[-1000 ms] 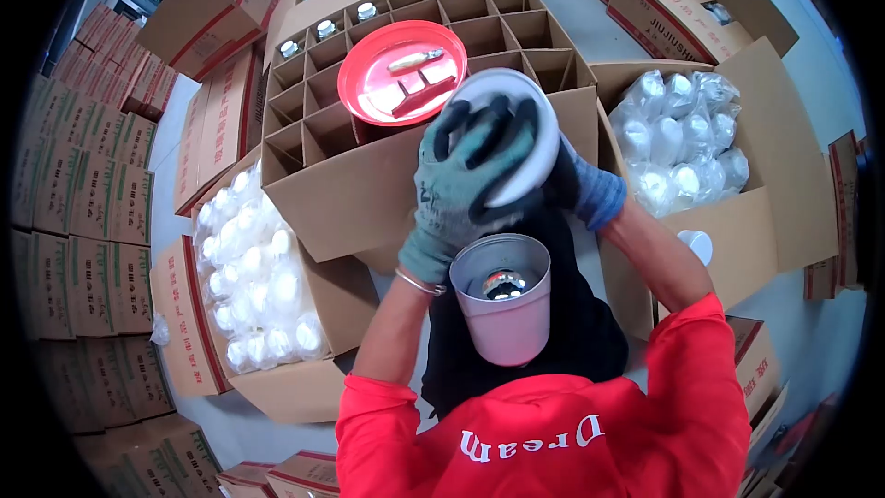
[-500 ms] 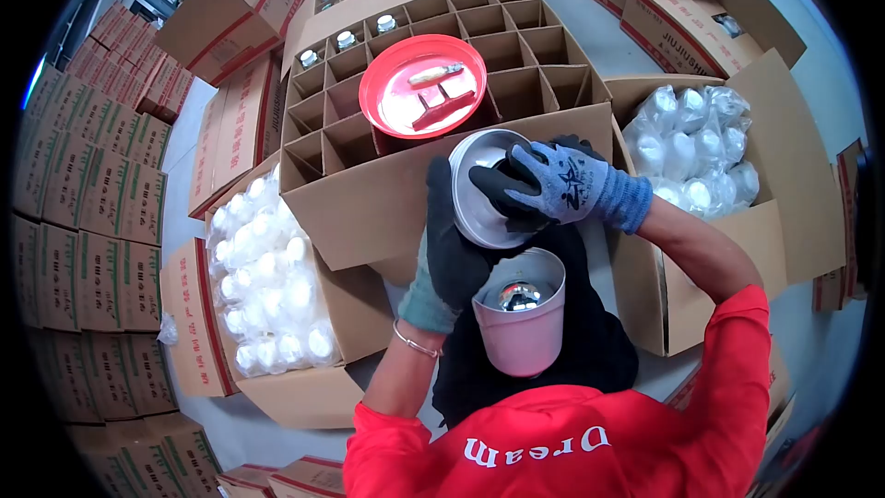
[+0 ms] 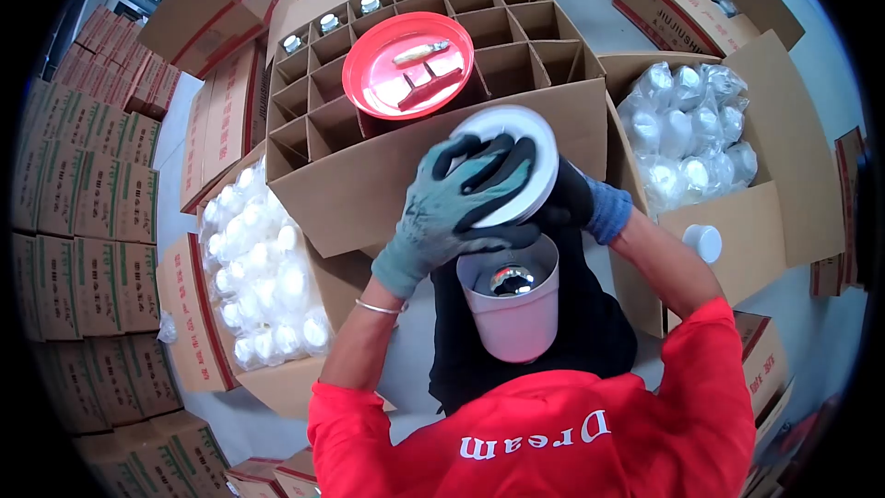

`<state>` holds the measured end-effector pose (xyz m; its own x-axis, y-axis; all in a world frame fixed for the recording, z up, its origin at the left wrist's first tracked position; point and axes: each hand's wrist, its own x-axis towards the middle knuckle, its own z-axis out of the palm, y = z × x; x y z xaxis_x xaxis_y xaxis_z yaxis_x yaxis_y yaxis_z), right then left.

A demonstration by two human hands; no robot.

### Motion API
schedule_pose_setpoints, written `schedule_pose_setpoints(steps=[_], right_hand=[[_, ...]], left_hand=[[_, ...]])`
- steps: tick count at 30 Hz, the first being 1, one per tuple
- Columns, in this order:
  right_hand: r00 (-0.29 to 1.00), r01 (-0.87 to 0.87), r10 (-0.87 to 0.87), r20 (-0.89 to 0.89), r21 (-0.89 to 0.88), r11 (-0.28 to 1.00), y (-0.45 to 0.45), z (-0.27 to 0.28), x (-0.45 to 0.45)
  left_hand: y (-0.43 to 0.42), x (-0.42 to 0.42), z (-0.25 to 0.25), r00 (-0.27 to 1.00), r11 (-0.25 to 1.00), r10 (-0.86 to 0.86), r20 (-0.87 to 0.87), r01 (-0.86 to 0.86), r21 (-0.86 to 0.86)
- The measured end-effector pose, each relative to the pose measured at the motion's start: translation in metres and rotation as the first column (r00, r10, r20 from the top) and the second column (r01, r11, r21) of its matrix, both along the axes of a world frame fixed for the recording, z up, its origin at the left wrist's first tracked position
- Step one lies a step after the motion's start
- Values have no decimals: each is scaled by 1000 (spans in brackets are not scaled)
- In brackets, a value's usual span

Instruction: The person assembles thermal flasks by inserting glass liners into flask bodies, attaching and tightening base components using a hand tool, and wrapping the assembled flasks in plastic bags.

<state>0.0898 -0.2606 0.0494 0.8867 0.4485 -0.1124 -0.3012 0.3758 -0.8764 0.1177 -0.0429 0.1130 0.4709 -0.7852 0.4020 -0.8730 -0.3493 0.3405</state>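
Observation:
My left hand [image 3: 452, 194], in a grey-green glove with dark fingertips, lies across a white round lid-like piece [image 3: 535, 152] with a stepped rim, its fingers curled over the face. My right hand [image 3: 572, 198], in a dark glove with a blue cuff, is at the right and lower edge of the same piece; its fingers are mostly hidden behind it. Just below, a white tub [image 3: 510, 323] stands between my legs, with a shiny silver rounded thing [image 3: 513, 280] inside.
Ahead stands a divided carton [image 3: 433, 143] with a red dish [image 3: 383, 60] on top and several capped bottles in its cells. Bagged white-capped items fill open boxes on the left [image 3: 267, 286] and right [image 3: 687, 124]. A white cap [image 3: 702, 243] shows against the right box's flap.
My left hand has moved from the piece's side onto its face. My right hand has gone from the face to behind the right edge. A white cap now shows by the right box.

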Motion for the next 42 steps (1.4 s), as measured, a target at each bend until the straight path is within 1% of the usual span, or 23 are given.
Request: schedule_pose_setpoints(steps=[4,5,8,9,10,12,15,19,20,22,26,27,28,30,31,32,34,35,36,38,40,41,42], right_hand=[[998,-17,-23,-52,-651,759,-36,12,-11],[964,38,-196,-178,-640,767,-35,22,-20],[972,226,-233,1,-249,942,-27,-15,-39],[919,264,-72,388,-469,843,-17,-12,-41],[969,170,-78,234,-401,900,-6,-17,-47],[880,190,98,465,-531,826,11,-22,-57],[794,279,220,567,-661,696,24,-19,-67],[763,103,290,578,-551,828,31,-26,-46],[850,-43,312,425,-534,844,34,-21,-40],[801,-147,375,466,-455,878,38,-37,-25],[783,-166,397,478,-455,875,32,-39,-25],[825,-69,310,472,-460,885,24,-13,-43],[861,36,210,463,-467,884,15,3,-69],[706,436,279,650,-710,553,-8,0,-117],[796,424,247,553,-800,424,-17,6,-146],[870,392,189,455,-873,291,-24,13,-172],[925,332,129,357,-926,179,-25,14,-207],[954,255,134,268,-961,109,-20,24,-215],[975,178,129,182,-983,42,-16,32,-220],[938,289,196,286,-957,13,-25,13,-227],[912,344,246,328,-938,-24,-32,7,-214],[839,477,243,487,-873,103,-30,11,-200],[816,423,281,505,-854,304,-31,20,-188]], left_hand=[[35,-20,-35,944,992,-91,-316,58,-112],[39,-25,-48,921,988,-148,-359,119,-102],[37,-35,-62,887,965,-262,-380,238,-111],[36,-36,-60,883,962,-274,-380,260,-90],[33,-37,-58,880,957,-286,-378,282,-68],[30,-40,-59,846,946,-314,-431,320,-62],[36,-41,-68,793,933,-309,-525,359,-8],[40,-67,-44,883,948,-147,-445,255,193],[39,-75,-40,876,964,-98,-473,201,173],[35,-87,-31,859,987,2,-513,82,141],[56,-73,-67,752,963,-221,-621,69,-259],[54,-85,-69,630,882,-210,-748,-208,-423],[42,-93,-75,693,826,-15,-721,-397,-399],[26,-107,-107,630,774,103,-770,-537,-336],[20,-113,-109,727,847,119,-677,-430,-313],[13,-122,-112,632,855,113,-767,-455,-249],[11,-137,-133,169,826,179,-969,-561,55],[33,-127,-153,504,994,15,-864,-103,-43],[27,-126,-136,143,942,163,-976,-317,111],[41,-123,-119,-191,909,-38,-981,-415,46],[50,-127,-119,-183,942,-62,-981,-336,3],[44,-133,-114,-132,957,0,-991,-289,38],[41,-137,-110,-75,965,58,-996,-251,75]])
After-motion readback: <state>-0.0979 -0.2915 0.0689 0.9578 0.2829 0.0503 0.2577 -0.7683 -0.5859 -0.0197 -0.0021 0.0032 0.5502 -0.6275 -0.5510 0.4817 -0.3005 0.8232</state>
